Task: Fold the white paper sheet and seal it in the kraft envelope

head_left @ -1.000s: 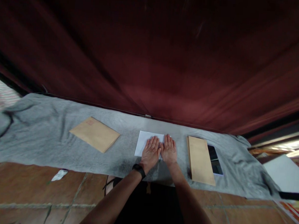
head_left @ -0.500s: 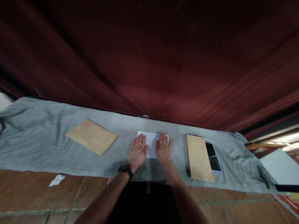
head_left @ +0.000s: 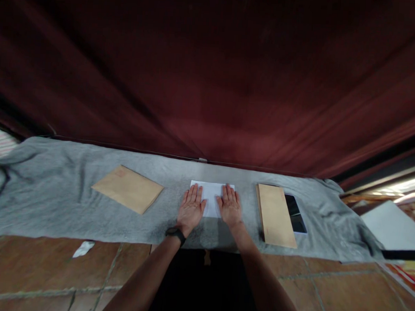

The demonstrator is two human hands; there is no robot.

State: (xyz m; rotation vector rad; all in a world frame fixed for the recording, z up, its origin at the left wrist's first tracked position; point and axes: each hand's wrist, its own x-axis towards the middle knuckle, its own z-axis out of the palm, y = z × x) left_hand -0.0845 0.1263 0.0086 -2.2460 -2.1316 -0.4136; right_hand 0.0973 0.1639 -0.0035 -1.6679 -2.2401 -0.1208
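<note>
A folded white sheet of paper (head_left: pixel 210 195) lies on a grey cloth (head_left: pixel 52 198) spread over the floor. My left hand (head_left: pixel 190 209), with a black watch at the wrist, rests flat on the sheet's left edge with its fingers stretched out. My right hand (head_left: pixel 230 207) lies flat on the right edge, fingers spread too. A strip of white paper shows between the two hands. Neither hand holds anything.
A brown envelope (head_left: pixel 127 188) lies on the cloth to the left. A stack of brown envelopes (head_left: pixel 276 215) lies to the right, over a dark tablet-like thing (head_left: pixel 295 213). A dark red curtain (head_left: pixel 211 81) hangs behind. Terracotta tiles (head_left: pixel 41 272) and a paper scrap (head_left: pixel 83 249) are in front.
My hands, side by side over the middle of the sheet a second ago, have slid apart to its left and right edges. The view has shifted slightly.
</note>
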